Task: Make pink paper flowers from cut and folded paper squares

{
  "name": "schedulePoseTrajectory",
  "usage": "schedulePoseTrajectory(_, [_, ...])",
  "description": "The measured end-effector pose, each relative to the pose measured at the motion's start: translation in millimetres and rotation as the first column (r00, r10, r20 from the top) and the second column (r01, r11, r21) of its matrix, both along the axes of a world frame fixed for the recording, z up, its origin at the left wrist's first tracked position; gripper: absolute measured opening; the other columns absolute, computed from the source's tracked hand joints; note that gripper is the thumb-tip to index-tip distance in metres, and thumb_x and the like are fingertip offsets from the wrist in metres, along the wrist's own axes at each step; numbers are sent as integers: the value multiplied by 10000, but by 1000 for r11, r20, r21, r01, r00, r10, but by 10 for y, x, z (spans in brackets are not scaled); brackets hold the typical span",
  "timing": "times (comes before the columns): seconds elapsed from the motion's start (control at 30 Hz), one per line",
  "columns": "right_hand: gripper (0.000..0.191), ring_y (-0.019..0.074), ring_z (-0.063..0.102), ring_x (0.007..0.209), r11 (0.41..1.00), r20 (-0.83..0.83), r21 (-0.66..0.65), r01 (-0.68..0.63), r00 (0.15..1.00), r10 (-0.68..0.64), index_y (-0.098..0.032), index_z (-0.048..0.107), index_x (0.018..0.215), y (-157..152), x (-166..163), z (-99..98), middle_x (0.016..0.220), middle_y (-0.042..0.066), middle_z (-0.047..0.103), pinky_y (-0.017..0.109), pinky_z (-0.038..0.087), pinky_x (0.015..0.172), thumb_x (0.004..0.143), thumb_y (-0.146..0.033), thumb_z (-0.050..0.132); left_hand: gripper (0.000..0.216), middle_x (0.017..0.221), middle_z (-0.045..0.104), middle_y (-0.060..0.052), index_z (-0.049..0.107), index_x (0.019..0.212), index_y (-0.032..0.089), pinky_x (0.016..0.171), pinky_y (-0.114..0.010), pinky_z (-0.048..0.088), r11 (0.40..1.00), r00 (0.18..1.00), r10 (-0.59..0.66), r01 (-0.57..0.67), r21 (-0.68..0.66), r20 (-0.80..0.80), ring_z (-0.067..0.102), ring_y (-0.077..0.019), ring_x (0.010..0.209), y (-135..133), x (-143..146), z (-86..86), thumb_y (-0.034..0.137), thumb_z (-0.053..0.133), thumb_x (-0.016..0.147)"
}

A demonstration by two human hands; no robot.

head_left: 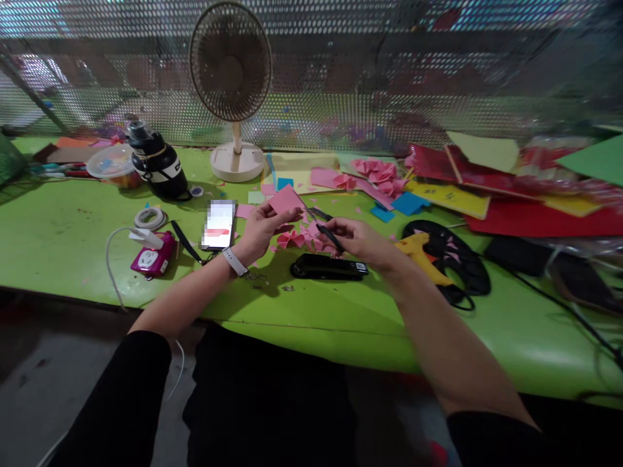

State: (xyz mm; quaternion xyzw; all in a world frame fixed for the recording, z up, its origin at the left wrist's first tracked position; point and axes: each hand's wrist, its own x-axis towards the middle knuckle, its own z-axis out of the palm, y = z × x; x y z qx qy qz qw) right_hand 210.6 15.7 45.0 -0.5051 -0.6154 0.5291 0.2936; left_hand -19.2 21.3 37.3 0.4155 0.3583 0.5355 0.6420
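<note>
Your left hand (259,227) pinches a flat piece of pink paper (286,200) between thumb and fingers, the sheet rising past the fingertips. Your right hand (359,240) has its fingers curled around the black-handled metal scissors (331,239), their blades pointing up to the paper's right edge; you cannot tell whether they touch it. Between both sets of fingers lie crumpled pink paper pieces (292,240). Nearer you than the fingers sits a long black stapler (328,267). Left of your left fingers rests a lit-screened smartphone (219,224); right of your right fingers, a yellow glue gun (419,253).
</note>
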Motion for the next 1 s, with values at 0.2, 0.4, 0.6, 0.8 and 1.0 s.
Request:
schedulePoseTrajectory(0.2, [652,141,610,646,1000,-16,6,2,1000,-2,-200,710,920,-6,-9,-8,822,46,728,258,497,529,570,-702,933,339,989,820,-72,770,942,167,745,-262,539,1000,1000,2,-2,-2,11,757,-150,859,14,9,-11,339,944,707])
schedulePoseTrajectory(0.4, [617,161,623,689,1000,-7,8,-2,1000,2,-196,714,938,-8,-5,-1,866,67,733,276,506,557,605,-670,926,347,988,820,-73,771,946,162,735,-261,535,1000,1000,5,-5,-4,14,758,-150,853,13,9,-12,338,947,704])
schedulePoseTrajectory(0.6, [662,163,608,682,1000,8,12,-3,1000,3,-197,701,926,-16,-14,18,826,57,712,276,492,550,574,-711,922,354,1012,823,-81,770,958,163,757,-269,548,1000,1000,3,-3,0,5,763,-160,883,-2,3,0,344,944,708])
schedulePoseTrajectory(0.8, [721,156,595,678,1000,12,29,0,1000,0,-194,688,917,-27,-32,33,819,49,698,282,477,564,547,-774,905,342,984,825,-68,777,950,168,760,-267,558,1000,1000,-12,12,12,8,761,-144,848,15,0,-11,343,945,709])
schedulePoseTrajectory(1.0, [740,113,513,582,998,15,57,-11,1000,10,-192,655,865,-27,-45,39,692,-9,617,263,369,515,548,-826,869,360,961,824,-62,768,935,162,759,-258,559,1000,1000,-20,20,11,24,760,-137,828,22,-11,-16,342,959,688])
